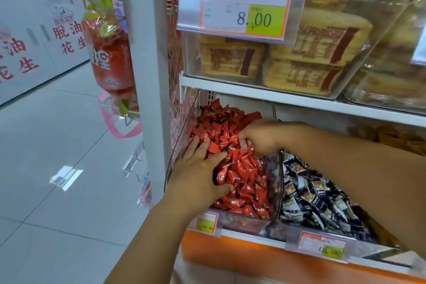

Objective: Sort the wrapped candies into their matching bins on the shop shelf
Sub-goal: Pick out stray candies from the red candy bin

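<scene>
**Both hands in the red candy bin**

Closest to my lens is the left forearm [147,242], rising from the bottom edge toward the shelf [253,93]. At its end the left hand [198,175] lies palm down on the red candies [244,168]. Its fingers are spread and fairly straight, with thumb and forefinger on either side of a few wrappers. From here it looks to be pressing on the heap, not closing round anything. The right forearm [345,163] comes in from the right. The right hand [258,136] has its fingers curled down into the same heap, pinching red candies at the tips. The two hands are near each other but apart, with red wrappers between them.

The red candies fill a clear bin [182,136] at the left end of the lower level, piled higher toward the back. Just beside it on the right, past a clear divider [280,182], lie dark blue candies [318,196], and the right forearm passes over them.

Small price labels [206,222] hang along the front above an orange edge [230,251]; their print is too blurred for me to read. One level up, stacked yellow cakes [318,39] sit behind a price tag [244,7] reading 8.00. Left of the white post [149,76], a red bag [110,57] hangs above a pale tiled floor [57,145]. Beyond it stand white cartons [27,48] printed with red characters.
</scene>
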The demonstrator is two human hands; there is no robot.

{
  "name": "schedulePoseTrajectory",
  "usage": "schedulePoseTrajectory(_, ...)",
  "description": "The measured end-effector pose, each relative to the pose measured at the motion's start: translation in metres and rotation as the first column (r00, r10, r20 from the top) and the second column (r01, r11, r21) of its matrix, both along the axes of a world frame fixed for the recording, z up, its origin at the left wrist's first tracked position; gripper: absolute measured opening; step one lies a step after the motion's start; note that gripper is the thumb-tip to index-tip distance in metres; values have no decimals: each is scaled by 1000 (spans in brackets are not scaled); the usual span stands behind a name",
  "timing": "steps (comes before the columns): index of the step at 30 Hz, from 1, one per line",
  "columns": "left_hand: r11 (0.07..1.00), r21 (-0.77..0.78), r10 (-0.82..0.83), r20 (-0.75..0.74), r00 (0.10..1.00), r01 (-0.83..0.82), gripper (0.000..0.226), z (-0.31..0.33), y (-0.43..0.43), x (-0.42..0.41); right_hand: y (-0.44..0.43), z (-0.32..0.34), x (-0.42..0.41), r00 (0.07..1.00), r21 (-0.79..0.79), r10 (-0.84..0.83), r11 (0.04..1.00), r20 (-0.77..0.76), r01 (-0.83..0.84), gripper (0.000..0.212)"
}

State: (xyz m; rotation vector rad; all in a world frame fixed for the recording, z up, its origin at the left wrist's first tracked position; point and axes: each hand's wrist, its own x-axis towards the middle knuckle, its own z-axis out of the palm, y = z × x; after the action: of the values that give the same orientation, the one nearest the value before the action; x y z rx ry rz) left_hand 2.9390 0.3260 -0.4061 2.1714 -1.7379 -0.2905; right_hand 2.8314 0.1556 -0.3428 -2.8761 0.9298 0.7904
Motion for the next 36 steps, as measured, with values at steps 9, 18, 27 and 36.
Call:
schedulePoseTrajectory(9, 999, -25, 30, -80, 996, -32, 86, 6, -1, -1, -5, 17, -13, 859, 333, -263, 936, 438, 117, 37)
schedulePoseTrajectory(18, 946, -317, 54, -66, 996, -72, 70, 8, -6, -16, 13, 21, -12, 715, 518, -398, 853, 575, 58, 33)
schedulePoseTrajectory(27, 975, -208, -66, 73, 995, 80, 40, 2, -10, -33, 17, 23, -14, 999, -32, -23, 999, -44, 22, 30)
schedulePoseTrajectory(36, 981, -191, 27, 24, 999, -22, 34, 2, -16, -27, 5, 2, 12, 928, -101, -54, 995, -368, 18, 78)
